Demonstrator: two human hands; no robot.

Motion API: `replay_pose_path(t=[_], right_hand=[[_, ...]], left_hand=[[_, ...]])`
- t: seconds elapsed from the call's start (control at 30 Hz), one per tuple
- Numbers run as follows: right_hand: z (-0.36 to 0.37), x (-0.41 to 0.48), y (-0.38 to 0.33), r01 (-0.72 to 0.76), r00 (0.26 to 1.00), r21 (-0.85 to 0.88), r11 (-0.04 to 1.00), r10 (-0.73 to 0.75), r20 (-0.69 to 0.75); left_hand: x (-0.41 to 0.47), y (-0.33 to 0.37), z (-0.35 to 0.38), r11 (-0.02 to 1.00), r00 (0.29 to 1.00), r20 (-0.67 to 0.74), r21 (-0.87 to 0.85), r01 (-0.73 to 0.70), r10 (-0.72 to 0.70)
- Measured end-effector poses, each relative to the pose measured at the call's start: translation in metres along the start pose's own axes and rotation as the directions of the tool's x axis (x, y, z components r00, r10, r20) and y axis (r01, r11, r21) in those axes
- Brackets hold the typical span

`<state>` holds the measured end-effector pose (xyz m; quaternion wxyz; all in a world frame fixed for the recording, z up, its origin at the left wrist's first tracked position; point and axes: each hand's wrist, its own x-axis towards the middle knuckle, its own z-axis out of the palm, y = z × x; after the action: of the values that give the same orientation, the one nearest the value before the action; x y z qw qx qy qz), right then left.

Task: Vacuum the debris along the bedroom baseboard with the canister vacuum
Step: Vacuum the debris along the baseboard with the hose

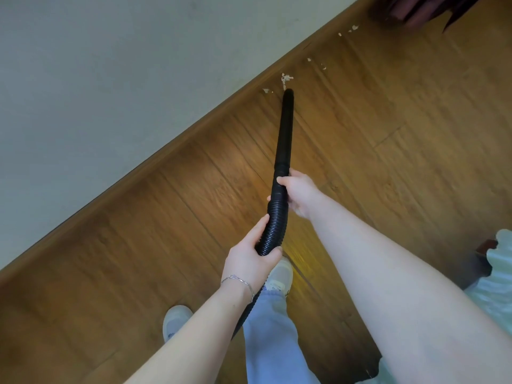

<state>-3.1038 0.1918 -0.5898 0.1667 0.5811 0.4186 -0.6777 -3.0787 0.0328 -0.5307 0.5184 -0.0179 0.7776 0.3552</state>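
Now two hands are gripping one black vacuum hose (278, 209): the right hand (299, 194) is clasping its cuff mid-frame, the left hand (253, 257) its ribbed part below; its nozzle is touching the nearest of some six pale debris scraps (286, 78) along the baseboard (166, 159) on the wood floor (388, 134), upper right.

A black ribbed plastic vacuum hose (273, 217) ends in a smooth black tube (285, 128) whose tip touches pale crumbly debris (285, 79) beside the brown wooden baseboard (166, 162). The right hand (300, 194) grips the tube's cuff (the left hand (253, 259) clasps the hose lower down).
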Motion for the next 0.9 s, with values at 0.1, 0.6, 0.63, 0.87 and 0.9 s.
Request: replay_pose_path(t=[0.1, 0.6, 0.63, 0.87, 0.9], right_hand=[[0.005, 0.002, -0.001, -0.005, 1.0, -0.023, 1.0, 0.005, 0.021], [0.017, 0.009, -0.017, 0.007, 0.999, -0.107, 0.994, -0.003, 0.042], [0.016, 0.01, -0.019, 0.004, 0.999, -0.097, 0.995, -0.001, 0.032], [0.016, 0.018, -0.036, 0.0, 1.0, -0.058, 0.998, 0.0, -0.005], [0.017, 0.019, -0.039, 0.0, 1.0, -0.057, 0.998, 0.0, -0.007]], left_hand=[[-0.001, 0.0, 0.001, 1.0, 1.0, -0.024, 0.007, 0.017, -0.017], [0.004, 0.01, -0.009, 0.999, 0.997, -0.06, -0.024, 0.038, -0.04], [0.007, 0.012, -0.01, 0.999, 0.998, -0.052, -0.017, 0.038, -0.039], [0.025, 0.025, -0.023, 1.0, 1.0, 0.005, -0.005, -0.004, 0.004], [0.027, 0.027, -0.026, 1.0, 1.0, 0.011, 0.002, -0.005, 0.005]])
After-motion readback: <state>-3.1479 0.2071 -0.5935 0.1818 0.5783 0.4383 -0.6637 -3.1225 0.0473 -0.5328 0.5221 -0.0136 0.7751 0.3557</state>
